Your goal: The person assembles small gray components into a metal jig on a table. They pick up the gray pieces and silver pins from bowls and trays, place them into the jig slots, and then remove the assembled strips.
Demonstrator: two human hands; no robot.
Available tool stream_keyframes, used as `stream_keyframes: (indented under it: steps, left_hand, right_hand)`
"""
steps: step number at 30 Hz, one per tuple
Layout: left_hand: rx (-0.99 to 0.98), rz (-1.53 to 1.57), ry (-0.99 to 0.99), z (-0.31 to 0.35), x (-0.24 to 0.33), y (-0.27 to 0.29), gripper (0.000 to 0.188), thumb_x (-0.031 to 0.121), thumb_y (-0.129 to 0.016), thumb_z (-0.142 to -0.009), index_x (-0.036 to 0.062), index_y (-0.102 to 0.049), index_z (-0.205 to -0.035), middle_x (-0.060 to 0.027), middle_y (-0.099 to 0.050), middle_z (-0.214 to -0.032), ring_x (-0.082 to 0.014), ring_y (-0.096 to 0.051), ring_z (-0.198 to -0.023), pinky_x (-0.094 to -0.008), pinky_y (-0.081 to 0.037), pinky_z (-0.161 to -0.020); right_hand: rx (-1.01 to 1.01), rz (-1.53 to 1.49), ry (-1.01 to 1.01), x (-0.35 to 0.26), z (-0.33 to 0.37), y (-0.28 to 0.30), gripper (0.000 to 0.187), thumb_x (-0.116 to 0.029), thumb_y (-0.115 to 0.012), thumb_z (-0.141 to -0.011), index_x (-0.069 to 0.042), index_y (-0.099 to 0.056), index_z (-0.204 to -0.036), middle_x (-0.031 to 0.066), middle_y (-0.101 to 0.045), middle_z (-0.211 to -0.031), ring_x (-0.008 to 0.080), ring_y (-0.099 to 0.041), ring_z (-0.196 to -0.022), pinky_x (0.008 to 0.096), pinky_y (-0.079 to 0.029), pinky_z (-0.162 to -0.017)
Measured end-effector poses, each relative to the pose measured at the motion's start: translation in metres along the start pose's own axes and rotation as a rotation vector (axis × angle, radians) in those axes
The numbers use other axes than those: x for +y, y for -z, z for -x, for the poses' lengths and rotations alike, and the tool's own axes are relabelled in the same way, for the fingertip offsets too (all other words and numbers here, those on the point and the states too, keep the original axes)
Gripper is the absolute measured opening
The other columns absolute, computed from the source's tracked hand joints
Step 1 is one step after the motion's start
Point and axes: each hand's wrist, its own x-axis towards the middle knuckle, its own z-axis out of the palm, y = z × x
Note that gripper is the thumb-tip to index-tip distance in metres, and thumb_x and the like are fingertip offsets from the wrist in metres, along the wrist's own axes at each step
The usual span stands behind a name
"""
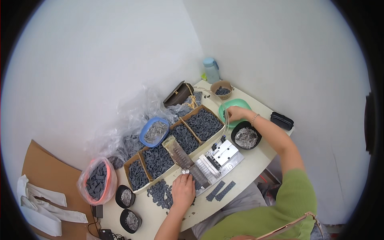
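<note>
jig plate (224, 158): bright metal, smooth, shiny
boxes (158, 162): brown cardboard, matt
small parts (204, 124): dark matt plastic
bags (132, 116): clear glossy plastic film
counter (248, 168): smooth, pale

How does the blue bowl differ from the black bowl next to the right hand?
The blue bowl is oval, tilted and sits behind the cardboard boxes by the crumpled plastic; the black bowl is round, lies flat at the table's front edge. The right hand reaches just past the black bowl, while the blue bowl lies away from both hands. Both hold shiny silver metal pieces.
</note>
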Motion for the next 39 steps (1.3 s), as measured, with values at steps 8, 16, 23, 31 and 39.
stream_keyframes:
  steps: [8,16,23,31,39]
  left_hand:
    - [0.130,0.004,0.176,0.031,-0.012,0.059,0.024,0.003,-0.067,-0.075,0.0029,-0.066,-0.098,-0.0155,-0.060,-0.106,-0.0338,-0.058,-0.098,-0.0398,-0.046,-0.083]
    - [0.334,-0.242,0.780,0.160,-0.099,0.118,0.019,0.002,-0.061,-0.082,0.0001,-0.064,-0.101,-0.0161,-0.060,-0.099,-0.0335,-0.056,-0.094,-0.0401,-0.045,-0.081]
    - [0.112,-0.204,0.942,0.210,-0.122,0.125,0.013,0.002,-0.065,-0.078,-0.0018,-0.066,-0.090,-0.0162,-0.061,-0.083,-0.0344,-0.059,-0.080,-0.0402,-0.046,-0.073]
    - [0.058,-0.205,1.012,0.202,-0.127,0.126,0.007,0.002,-0.064,-0.078,-0.0010,-0.058,-0.079,-0.0164,-0.058,-0.079,-0.0345,-0.058,-0.077,-0.0424,-0.045,-0.069]
    - [-0.015,-0.577,1.051,0.205,-0.116,0.143,0.008,0.007,-0.058,-0.083,0.0004,-0.055,-0.081,-0.0164,-0.057,-0.088,-0.0371,-0.057,-0.084,-0.0458,-0.046,-0.071]
  right_hand:
    - [0.227,0.257,-0.098,-0.004,0.022,0.022,0.021,-0.010,-0.072,-0.070,-0.003,-0.065,-0.088,0.0127,-0.069,-0.085,0.0263,-0.067,-0.079,0.0364,-0.052,-0.072]
    - [0.070,-0.170,0.519,-0.180,0.070,-0.037,0.016,-0.006,-0.065,-0.081,-0.004,-0.066,-0.097,0.0111,-0.064,-0.092,0.0272,-0.062,-0.083,0.0353,-0.050,-0.073]
    - [0.190,0.369,0.753,-0.230,0.064,-0.117,0.004,-0.007,-0.058,-0.074,-0.004,-0.058,-0.077,0.0092,-0.057,-0.080,0.0243,-0.062,-0.078,0.0344,-0.051,-0.067]
    - [0.236,0.455,0.875,-0.229,0.083,-0.115,0.018,-0.010,-0.059,-0.073,0.000,-0.063,-0.087,0.0087,-0.055,-0.080,0.0229,-0.058,-0.078,0.0332,-0.048,-0.073]
    - [0.356,0.216,0.365,-0.193,0.103,-0.057,0.017,-0.009,-0.061,-0.076,-0.003,-0.064,-0.092,0.0127,-0.061,-0.085,0.0301,-0.059,-0.084,0.0387,-0.047,-0.077]
